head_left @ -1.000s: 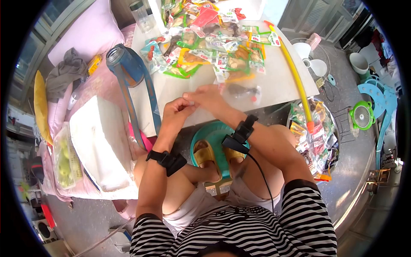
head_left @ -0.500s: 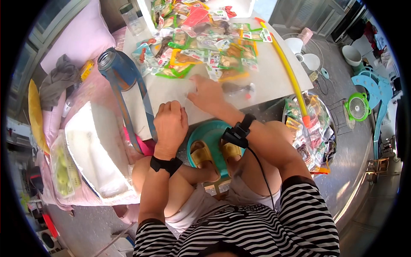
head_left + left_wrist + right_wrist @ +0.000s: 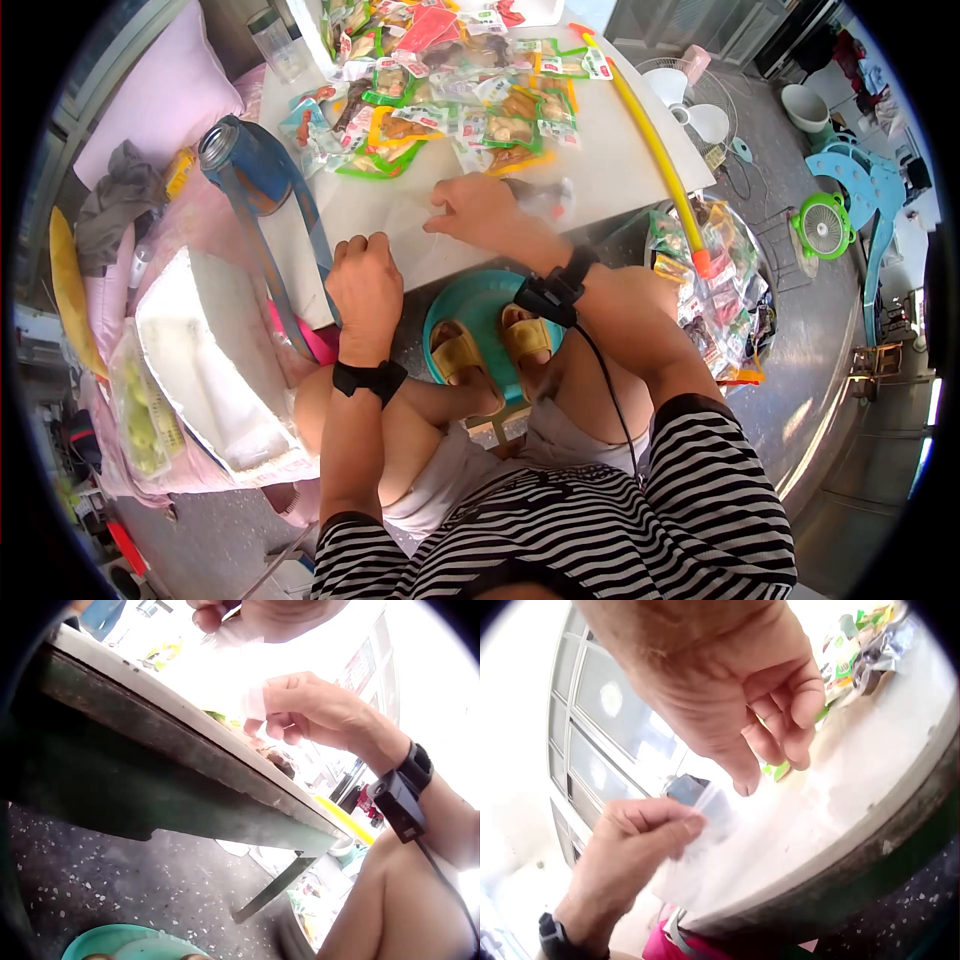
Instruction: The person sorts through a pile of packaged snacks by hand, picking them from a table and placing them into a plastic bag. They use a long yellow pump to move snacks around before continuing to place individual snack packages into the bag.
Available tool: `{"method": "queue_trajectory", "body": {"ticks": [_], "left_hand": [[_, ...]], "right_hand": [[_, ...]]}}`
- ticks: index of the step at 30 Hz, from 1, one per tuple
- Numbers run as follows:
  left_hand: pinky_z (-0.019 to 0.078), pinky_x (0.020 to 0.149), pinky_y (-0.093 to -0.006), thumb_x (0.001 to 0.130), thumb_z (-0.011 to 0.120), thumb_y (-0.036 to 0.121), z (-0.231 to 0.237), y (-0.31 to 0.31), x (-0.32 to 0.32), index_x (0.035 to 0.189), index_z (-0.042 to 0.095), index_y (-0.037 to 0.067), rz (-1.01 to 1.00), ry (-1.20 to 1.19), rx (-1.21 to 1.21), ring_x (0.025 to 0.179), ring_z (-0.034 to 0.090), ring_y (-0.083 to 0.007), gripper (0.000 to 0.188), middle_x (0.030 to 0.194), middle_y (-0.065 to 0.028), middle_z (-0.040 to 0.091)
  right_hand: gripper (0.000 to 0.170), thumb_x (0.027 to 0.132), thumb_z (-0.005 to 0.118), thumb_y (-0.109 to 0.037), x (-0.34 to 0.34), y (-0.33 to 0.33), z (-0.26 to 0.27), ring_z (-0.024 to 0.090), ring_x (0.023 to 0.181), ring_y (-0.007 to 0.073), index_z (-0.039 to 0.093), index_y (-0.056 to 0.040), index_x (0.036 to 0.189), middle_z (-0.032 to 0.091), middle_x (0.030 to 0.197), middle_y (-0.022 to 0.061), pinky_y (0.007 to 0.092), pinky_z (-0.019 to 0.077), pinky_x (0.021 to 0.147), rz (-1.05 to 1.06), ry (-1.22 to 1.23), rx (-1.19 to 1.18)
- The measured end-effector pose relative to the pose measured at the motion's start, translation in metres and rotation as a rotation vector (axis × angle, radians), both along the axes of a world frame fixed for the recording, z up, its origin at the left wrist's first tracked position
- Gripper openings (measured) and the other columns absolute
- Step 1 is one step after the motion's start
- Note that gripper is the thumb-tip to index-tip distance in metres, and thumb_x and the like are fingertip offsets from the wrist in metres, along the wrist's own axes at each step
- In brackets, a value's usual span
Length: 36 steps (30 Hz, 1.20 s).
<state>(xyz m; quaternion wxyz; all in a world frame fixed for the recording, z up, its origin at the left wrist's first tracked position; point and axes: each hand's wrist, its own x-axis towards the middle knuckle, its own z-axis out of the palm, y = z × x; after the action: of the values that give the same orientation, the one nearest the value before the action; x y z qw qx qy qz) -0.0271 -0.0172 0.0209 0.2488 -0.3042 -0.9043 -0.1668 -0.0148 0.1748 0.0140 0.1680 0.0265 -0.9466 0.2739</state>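
In the head view my left hand [image 3: 365, 300] is at the near edge of the white table [image 3: 385, 215]. The right wrist view shows its thumb and forefinger pinching the edge of a thin clear plastic bag [image 3: 714, 817]. My right hand [image 3: 485, 215] hovers over the table to the right, fingers loosely bent and thumb apart from them, with a gap between in the right wrist view. Beyond it lies a clear pouch with dark contents [image 3: 545, 195], partly hidden by that hand. Many sealed food packets [image 3: 415, 120] in green, orange and clear wrapping are heaped farther back.
A blue flask [image 3: 245, 165] with a long strap stands at the table's left. A yellow tube [image 3: 655, 140] runs along the right side. More packets [image 3: 715, 290] fill a container at lower right. A white foam box [image 3: 215, 350] is on the left.
The hands were together over the table and have separated. My left hand has drawn back toward the body, and the right hand's fingers have gone from extended to loosely bent.
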Motion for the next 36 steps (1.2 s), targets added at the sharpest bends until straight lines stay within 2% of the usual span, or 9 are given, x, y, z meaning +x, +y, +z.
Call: {"method": "queue_trajectory", "body": {"ticks": [5, 11, 17, 20, 23, 27, 30, 33, 36], "left_hand": [[0.0472, 0.057, -0.0419, 0.073, 0.061, 0.004, -0.008, 0.002, 0.002, 0.070, 0.056, 0.005, -0.045, -0.071, 0.038, 0.069, 0.058, -0.0310, 0.006, 0.067, -0.0111, 0.058], [0.0466, 0.059, -0.0436, 0.074, 0.061, 0.006, -0.005, 0.005, 0.004, 0.071, 0.056, 0.004, -0.084, -0.124, 0.074, 0.070, 0.058, -0.0331, 0.007, 0.068, -0.0126, 0.059], [0.0464, 0.058, -0.0441, 0.074, 0.062, 0.006, -0.008, 0.009, 0.003, 0.071, 0.056, 0.004, -0.104, -0.138, 0.086, 0.069, 0.058, -0.0338, 0.007, 0.068, -0.0132, 0.058], [0.0464, 0.059, -0.0442, 0.075, 0.062, 0.007, -0.009, 0.010, 0.001, 0.072, 0.056, 0.003, -0.092, -0.153, 0.096, 0.069, 0.058, -0.0340, 0.007, 0.069, -0.0136, 0.059], [0.0465, 0.061, -0.0440, 0.077, 0.062, 0.008, -0.012, 0.011, 0.001, 0.075, 0.058, 0.003, -0.088, -0.178, 0.080, 0.071, 0.059, -0.0342, 0.007, 0.071, -0.0139, 0.060], [0.0465, 0.061, -0.0441, 0.077, 0.063, 0.009, -0.013, 0.012, 0.001, 0.074, 0.058, 0.003, -0.076, -0.183, 0.073, 0.071, 0.059, -0.0338, 0.008, 0.071, -0.0138, 0.060], [0.0468, 0.060, -0.0440, 0.076, 0.062, 0.008, -0.014, 0.010, 0.000, 0.072, 0.057, 0.003, -0.072, -0.167, 0.083, 0.069, 0.059, -0.0340, 0.008, 0.069, -0.0142, 0.060], [0.0474, 0.058, -0.0438, 0.075, 0.060, 0.007, -0.010, 0.012, 0.000, 0.067, 0.055, 0.002, -0.083, -0.131, 0.103, 0.066, 0.059, -0.0341, 0.011, 0.066, -0.0147, 0.058], [0.0470, 0.059, -0.0443, 0.076, 0.061, 0.008, -0.011, 0.013, 0.001, 0.069, 0.056, 0.003, -0.086, -0.159, 0.097, 0.068, 0.059, -0.0340, 0.010, 0.067, -0.0146, 0.059]], "right_hand": [[0.031, 0.071, 0.071, -0.030, 0.022, 0.061, 0.035, 0.063, 0.079, 0.0277, 0.067, -0.0076, 0.092, 0.065, 0.079, 0.0097, 0.0378, 0.0490, 0.072, -0.155, -0.209, -0.036], [0.045, 0.067, 0.071, -0.029, 0.058, 0.084, 0.026, 0.054, 0.105, 0.0297, 0.063, -0.0093, 0.107, 0.057, 0.110, 0.0130, 0.0385, 0.0450, 0.089, -0.255, -0.380, 0.338], [0.052, 0.063, 0.076, -0.023, 0.062, 0.107, 0.006, 0.053, 0.103, 0.0348, 0.059, -0.0073, 0.109, 0.057, 0.109, 0.0119, 0.0428, 0.0492, 0.084, -0.169, -0.249, 0.234], [0.052, 0.065, 0.075, -0.020, 0.061, 0.112, 0.013, 0.053, 0.102, 0.0351, 0.059, -0.0099, 0.113, 0.057, 0.110, 0.0106, 0.0432, 0.0493, 0.084, -0.220, -0.281, -0.040], [0.051, 0.066, 0.075, -0.016, 0.060, 0.117, 0.004, 0.053, 0.102, 0.0352, 0.059, -0.0118, 0.114, 0.058, 0.111, 0.0095, 0.0421, 0.0495, 0.084, -0.111, -0.258, 0.217], [0.049, 0.069, 0.071, -0.008, 0.061, 0.124, 0.004, 0.053, 0.101, 0.0352, 0.059, -0.0149, 0.116, 0.056, 0.114, 0.0093, 0.0409, 0.0502, 0.084, -0.086, -0.244, 0.287], [0.045, 0.070, 0.068, -0.005, 0.068, 0.130, 0.009, 0.052, 0.105, 0.0339, 0.061, -0.0142, 0.114, 0.055, 0.116, 0.0111, 0.0398, 0.0501, 0.085, -0.277, -0.098, 0.494], [0.034, 0.073, 0.070, -0.014, 0.071, 0.136, 0.006, 0.057, 0.098, 0.0351, 0.063, -0.0075, 0.106, 0.056, 0.114, 0.0147, 0.0414, 0.0514, 0.079, -0.399, 0.039, 0.425], [0.041, 0.077, 0.070, -0.032, 0.083, 0.123, 0.025, 0.062, 0.085, 0.0375, 0.060, -0.0004, 0.101, 0.056, 0.111, 0.0192, 0.0447, 0.0515, 0.070, -0.528, -0.237, 0.213]]}}
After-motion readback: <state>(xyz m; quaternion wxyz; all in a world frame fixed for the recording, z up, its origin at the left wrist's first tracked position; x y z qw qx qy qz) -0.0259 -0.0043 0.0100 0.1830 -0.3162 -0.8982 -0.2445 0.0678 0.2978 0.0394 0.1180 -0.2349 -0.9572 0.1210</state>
